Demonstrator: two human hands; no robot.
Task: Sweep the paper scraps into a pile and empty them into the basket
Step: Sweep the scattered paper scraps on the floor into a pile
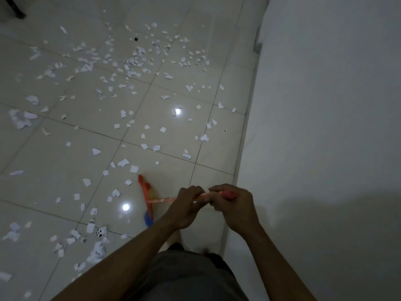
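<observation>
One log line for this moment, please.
phase: sweeping | left hand: grips broom handle | right hand: grips its end | broom head: blurred, at floor | paper scraps: scattered, unpiled | basket: not in view

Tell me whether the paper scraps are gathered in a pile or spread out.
Spread out. The paper scraps lie scattered across the tiled floor, loose and apart, with no single pile.

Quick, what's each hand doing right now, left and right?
Left hand: fingers curled round the broom handle, holding it.
Right hand: grips the broom handle too, at its top end.
</observation>
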